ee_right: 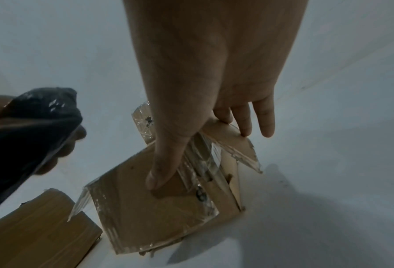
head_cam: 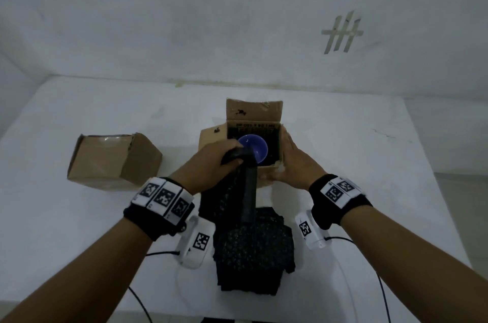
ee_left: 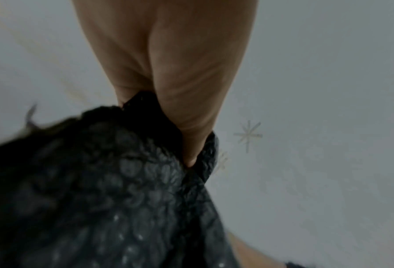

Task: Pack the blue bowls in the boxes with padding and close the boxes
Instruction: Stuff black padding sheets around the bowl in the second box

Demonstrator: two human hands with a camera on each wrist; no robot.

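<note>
An open cardboard box stands mid-table with a blue bowl inside on dark padding. My left hand hovers over the box's near left corner and grips the top of a black bubble-wrap sheet, which hangs down to a stack of the same padding. In the left wrist view the fingers pinch the bubble wrap. My right hand rests flat against the box's right side. Its thumb presses the box's near flap and its fingers touch the right flap.
A second cardboard box, closed, sits tilted on the left of the white table. The open box's far flap stands upright. A white wall runs just behind the table. Cables trail off the near edge.
</note>
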